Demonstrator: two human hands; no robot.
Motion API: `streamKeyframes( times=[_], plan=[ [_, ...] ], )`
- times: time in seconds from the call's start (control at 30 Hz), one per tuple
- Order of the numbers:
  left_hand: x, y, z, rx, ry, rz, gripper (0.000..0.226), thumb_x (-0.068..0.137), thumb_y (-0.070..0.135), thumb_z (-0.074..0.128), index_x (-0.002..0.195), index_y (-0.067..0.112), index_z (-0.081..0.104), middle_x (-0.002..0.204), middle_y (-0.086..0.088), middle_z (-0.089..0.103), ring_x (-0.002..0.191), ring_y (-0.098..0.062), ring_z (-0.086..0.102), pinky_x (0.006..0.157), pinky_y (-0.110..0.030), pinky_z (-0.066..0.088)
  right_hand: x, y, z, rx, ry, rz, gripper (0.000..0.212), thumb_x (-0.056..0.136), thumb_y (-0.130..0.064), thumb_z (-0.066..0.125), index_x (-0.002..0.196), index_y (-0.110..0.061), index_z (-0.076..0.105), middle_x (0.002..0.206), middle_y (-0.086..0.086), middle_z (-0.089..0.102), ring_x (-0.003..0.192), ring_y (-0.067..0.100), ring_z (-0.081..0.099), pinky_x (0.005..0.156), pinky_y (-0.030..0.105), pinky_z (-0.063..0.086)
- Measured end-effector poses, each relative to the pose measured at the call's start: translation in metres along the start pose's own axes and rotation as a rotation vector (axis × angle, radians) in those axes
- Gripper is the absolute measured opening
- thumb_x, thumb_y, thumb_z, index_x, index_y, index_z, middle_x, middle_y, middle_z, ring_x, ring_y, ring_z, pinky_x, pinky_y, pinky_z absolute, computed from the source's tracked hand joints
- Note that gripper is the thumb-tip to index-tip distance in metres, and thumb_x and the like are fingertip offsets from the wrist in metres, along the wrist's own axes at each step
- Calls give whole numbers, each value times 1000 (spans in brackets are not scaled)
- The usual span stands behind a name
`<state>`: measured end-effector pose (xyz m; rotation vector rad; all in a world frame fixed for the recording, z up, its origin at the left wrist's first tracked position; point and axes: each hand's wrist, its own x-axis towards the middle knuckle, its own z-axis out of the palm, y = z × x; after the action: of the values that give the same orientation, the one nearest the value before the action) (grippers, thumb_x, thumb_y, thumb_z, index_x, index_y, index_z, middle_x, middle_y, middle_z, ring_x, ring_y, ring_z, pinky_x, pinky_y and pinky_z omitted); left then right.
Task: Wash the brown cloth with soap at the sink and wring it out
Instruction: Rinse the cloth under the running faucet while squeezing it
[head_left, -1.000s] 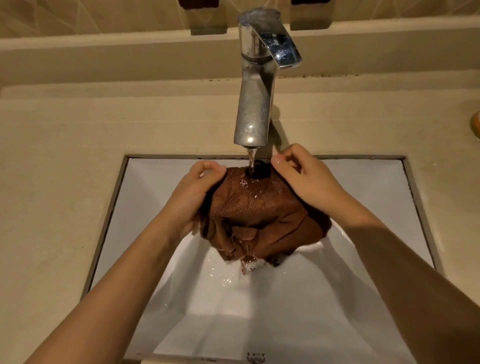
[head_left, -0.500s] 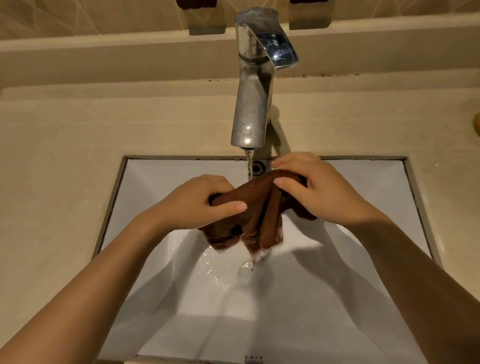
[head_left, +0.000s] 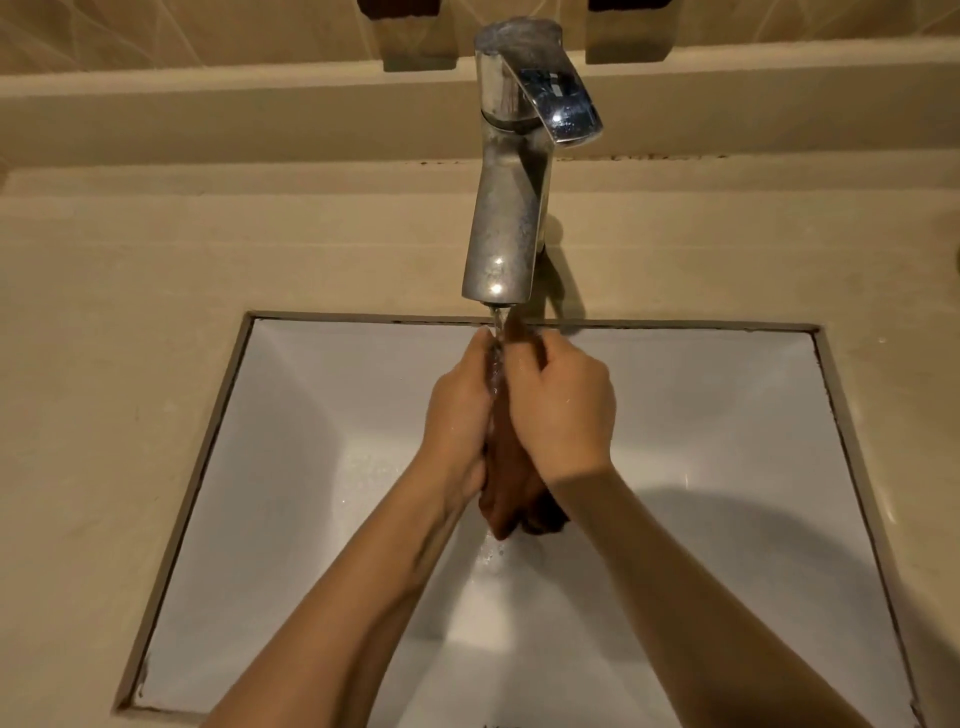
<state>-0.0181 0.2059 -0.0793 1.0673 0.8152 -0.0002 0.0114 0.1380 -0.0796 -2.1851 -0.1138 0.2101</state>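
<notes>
Brown wet cloth (head_left: 511, 467): bunched lengthwise, pressed between left hand (head_left: 460, 415) and right hand (head_left: 563, 410), fingers curled tight around it, above white square basin (head_left: 727, 441), under running chrome tap (head_left: 511, 208). Step, likely: rinsing, squeezing. Next: opposed twisting to wring.

I count two hands over the basin, my left hand (head_left: 460, 415) and my right hand (head_left: 563, 410), with two bare forearms running down to the lower edge. Between them I see one brown cloth (head_left: 511, 488), bunched into a single roll. There is one faucet (head_left: 511, 171) with one stream of water (head_left: 497, 338) falling from it. One white sink (head_left: 727, 467) sits in one beige bench (head_left: 114, 322). At the top I make out two dark items (head_left: 397, 8), cut off by the edge.
</notes>
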Motion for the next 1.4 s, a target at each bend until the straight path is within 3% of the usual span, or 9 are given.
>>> streamKeyframes(
  times=[0.13, 0.3, 0.5, 0.7, 0.83, 0.97, 1.07, 1.2, 1.4],
  plan=[
    [-5, -4, 3, 26, -54, 35, 30, 92, 32, 53, 77, 13, 70, 63, -1, 68, 61, -12, 65, 55, -22, 52, 17, 24, -3, 102, -33, 42, 45, 96, -49, 32, 62, -25, 50, 64, -2, 58, 63, 14, 55, 58, 30, 40],
    [2, -1, -2, 62, -9, 39, 41, 90, 45, 52, 67, 19, 76, 77, -6, 74, 78, -20, 70, 79, -36, 53, 1, 29, -18, 138, -163, -19, 22, 94, -44, 39, 87, -27, 51, 74, -3, 61, 72, 15, 59, 69, 36, 49],
    [11, -1, -1, 41, 12, 9, 44, 92, 30, 53, 51, 23, 64, 51, 3, 59, 52, -10, 58, 58, -28, 46, -18, -1, 6, -20, -98, -27, 26, 92, -46, 43, 89, -24, 57, 84, 0, 66, 78, 19, 61, 74, 34, 50],
    [13, -6, -4, -39, 8, -87, 35, 89, 28, 56, 58, 17, 68, 55, 0, 63, 56, -15, 61, 64, -30, 48, 17, 17, 14, 118, 2, 67, 38, 95, -41, 36, 60, -30, 45, 62, -8, 54, 63, 14, 56, 61, 29, 41],
    [9, -1, -4, 18, -59, -19, 33, 87, 37, 59, 67, 16, 75, 78, -10, 71, 79, -24, 67, 83, -40, 52, 18, 33, 3, 51, -25, -48, 32, 98, -43, 32, 72, -29, 45, 57, -9, 48, 54, 7, 48, 54, 27, 32],
    [15, 11, -3, 12, -3, 20, 34, 88, 39, 57, 68, 17, 74, 79, -9, 72, 81, -24, 68, 89, -42, 52, 1, 30, -13, 202, -93, -70, 18, 95, -41, 40, 88, -30, 52, 74, -8, 61, 71, 10, 59, 65, 34, 49],
    [20, 11, -3, 69, 46, 68, 48, 91, 37, 52, 48, 21, 66, 54, 3, 64, 56, -12, 63, 68, -31, 52, -24, 9, -8, 145, -141, -103, 14, 90, -43, 49, 83, -33, 44, 78, -9, 61, 76, 13, 61, 68, 31, 50],
    [12, 2, 2, 112, -38, 31, 51, 93, 21, 51, 43, 22, 60, 43, 6, 56, 41, -6, 53, 52, -24, 42, -16, -2, 6, 121, 35, -1, 22, 95, -39, 41, 86, -22, 53, 78, -1, 62, 72, 17, 59, 65, 30, 44],
    [14, -2, -7, 58, -75, -63, 39, 91, 25, 53, 55, 19, 66, 53, 2, 61, 55, -15, 58, 61, -29, 46, 15, 14, 7, 72, 40, 21, 41, 98, -42, 28, 74, -18, 50, 66, -2, 56, 63, 16, 54, 59, 28, 37]
  ],
)
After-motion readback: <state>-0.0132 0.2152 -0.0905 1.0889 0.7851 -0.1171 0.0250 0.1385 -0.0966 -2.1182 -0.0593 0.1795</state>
